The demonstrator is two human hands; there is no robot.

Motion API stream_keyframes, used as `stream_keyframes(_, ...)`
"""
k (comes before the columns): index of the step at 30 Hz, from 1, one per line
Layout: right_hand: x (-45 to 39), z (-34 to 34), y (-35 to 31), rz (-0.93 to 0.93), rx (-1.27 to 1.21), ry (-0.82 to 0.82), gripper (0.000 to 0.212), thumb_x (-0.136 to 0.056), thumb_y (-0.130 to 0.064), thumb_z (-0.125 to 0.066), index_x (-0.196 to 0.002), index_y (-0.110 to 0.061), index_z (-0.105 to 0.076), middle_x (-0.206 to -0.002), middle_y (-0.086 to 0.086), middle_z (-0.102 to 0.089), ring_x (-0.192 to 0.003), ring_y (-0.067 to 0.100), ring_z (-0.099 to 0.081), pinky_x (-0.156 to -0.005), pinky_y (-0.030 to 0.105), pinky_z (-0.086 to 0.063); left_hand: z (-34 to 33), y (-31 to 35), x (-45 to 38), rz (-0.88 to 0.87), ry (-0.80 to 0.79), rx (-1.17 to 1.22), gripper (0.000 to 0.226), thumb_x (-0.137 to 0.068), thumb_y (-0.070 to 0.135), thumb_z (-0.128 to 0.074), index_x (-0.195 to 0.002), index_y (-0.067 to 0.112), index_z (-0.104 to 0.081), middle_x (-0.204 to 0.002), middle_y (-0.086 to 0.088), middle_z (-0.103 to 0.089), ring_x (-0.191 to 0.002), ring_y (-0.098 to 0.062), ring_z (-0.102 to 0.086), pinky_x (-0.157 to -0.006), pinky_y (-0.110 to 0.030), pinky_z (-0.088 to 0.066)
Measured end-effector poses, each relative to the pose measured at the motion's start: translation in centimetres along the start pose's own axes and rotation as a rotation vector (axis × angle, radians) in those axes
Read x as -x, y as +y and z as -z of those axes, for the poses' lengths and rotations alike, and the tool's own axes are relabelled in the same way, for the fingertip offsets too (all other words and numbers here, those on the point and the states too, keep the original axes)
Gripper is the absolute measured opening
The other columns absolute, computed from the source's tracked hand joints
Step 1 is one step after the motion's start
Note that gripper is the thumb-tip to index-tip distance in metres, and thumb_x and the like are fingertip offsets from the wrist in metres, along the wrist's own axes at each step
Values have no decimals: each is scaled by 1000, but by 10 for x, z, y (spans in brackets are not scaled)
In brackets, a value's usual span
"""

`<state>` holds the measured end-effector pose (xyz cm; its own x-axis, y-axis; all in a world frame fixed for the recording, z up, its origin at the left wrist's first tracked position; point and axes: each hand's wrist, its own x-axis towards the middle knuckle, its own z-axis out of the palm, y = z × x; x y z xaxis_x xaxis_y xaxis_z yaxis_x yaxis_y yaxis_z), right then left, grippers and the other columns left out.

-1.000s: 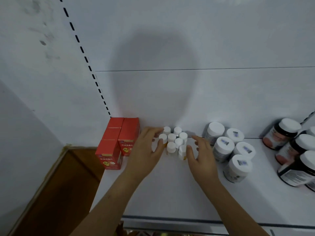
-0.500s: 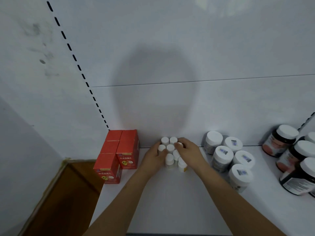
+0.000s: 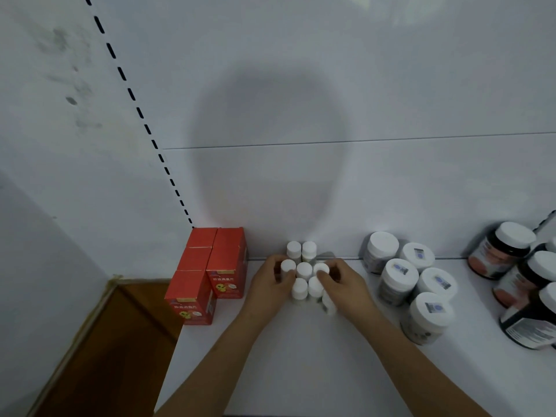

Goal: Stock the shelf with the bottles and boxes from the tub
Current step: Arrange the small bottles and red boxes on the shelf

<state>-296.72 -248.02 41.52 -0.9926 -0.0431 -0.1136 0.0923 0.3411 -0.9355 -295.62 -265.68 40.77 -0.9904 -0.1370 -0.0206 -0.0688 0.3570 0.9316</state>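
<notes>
Shelf point(image 3: 301, 356): bottles point(image 3: 304, 270) between hands.

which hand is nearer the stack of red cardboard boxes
Left. The left hand sits just right of the red cardboard boxes, gripping the small white-capped bottles; the right hand is beyond that cluster.

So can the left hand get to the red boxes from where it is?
Probably yes. The left hand is on the small white bottles, and the red boxes stand just to its left on the shelf, with nothing between them.
</notes>
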Motion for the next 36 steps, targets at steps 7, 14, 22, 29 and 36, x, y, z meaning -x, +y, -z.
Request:
stream_keyframes(7,14,-2,-4,186,288,-34,25,-86,-36,-68,-107,-26,-60,-101,-11,-61,-92,8,-56,-80,28,-47,11,-6,7,-49,-183,0,20,-92,21,-65,-110,30,-61,-105,14,-69,-99,-2,-65,-88,-23,-53)
stream_keyframes(14,2,-7,-27,163,602,-77,17,-84,-43,-62,-86,-27,-61,-83,-8,-65,-74,11,-63,-62,29,-48,17,-5,-4,-173,-138,-216,18,-86,30,-71,-104,26,-67,-104,10,-64,-95,-2,-62,-80,-17,-51)
stream_keyframes(22,-24,-16,-28,237,479,108,22,-85,-28,-68,-98,-17,-54,-94,0,-62,-84,19,-59,-67,32,-44,2,-2,-16,-259,74,-343,18,-87,27,-67,-105,23,-69,-101,8,-61,-86,4,-55,-78,-15,-47)
stream_keyframes(29,-22,-12,-20,158,371,90,21,-84,-25,-72,-96,-17,-56,-96,2,-68,-85,17,-65,-74,30,-49,-3,-12,-16,-205,83,-314,12,-85,24,-69,-95,18,-68,-89,8,-66,-84,-8,-61,-78,-33,-54)
stream_keyframes(36,1,9,-18,149,381,45,31,-94,-33,-61,-119,-16,-60,-114,-4,-63,-107,13,-58,-91,26,-44,12,-12,23,-284,125,-158,25,-91,20,-65,-115,26,-63,-103,13,-61,-90,-4,-61,-78,-20,-52)
